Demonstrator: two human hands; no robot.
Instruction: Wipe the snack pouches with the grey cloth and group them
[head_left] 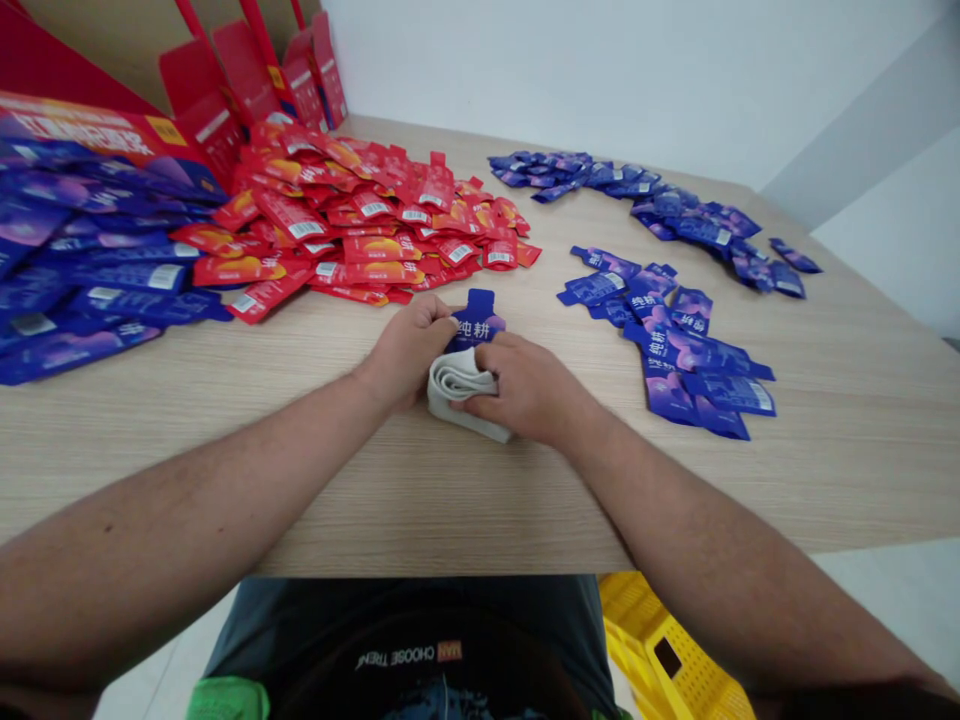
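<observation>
Near the middle of the table, my left hand (pixel 412 345) pinches the left edge of a blue pouch (pixel 475 322) with white lettering and a narrow top tab. A folded pale grey cloth (pixel 457 378) is gripped in my right hand (pixel 529 385), with my thumb and fingers around its rolled layers. The cloth covers the lower part of the pouch. My right fingertips are beside the pouch's right edge; whether they touch it I cannot tell.
Red pouches (pixel 360 220) lie heaped behind my left hand, and blue pouches (pixel 90 250) at far left. Looser blue pouches (pixel 675 350) spread to the right, with a row of blue pouches (pixel 697 220) farther back. Red boxes (pixel 247 75) stand at back left; a yellow crate (pixel 667 650) sits below.
</observation>
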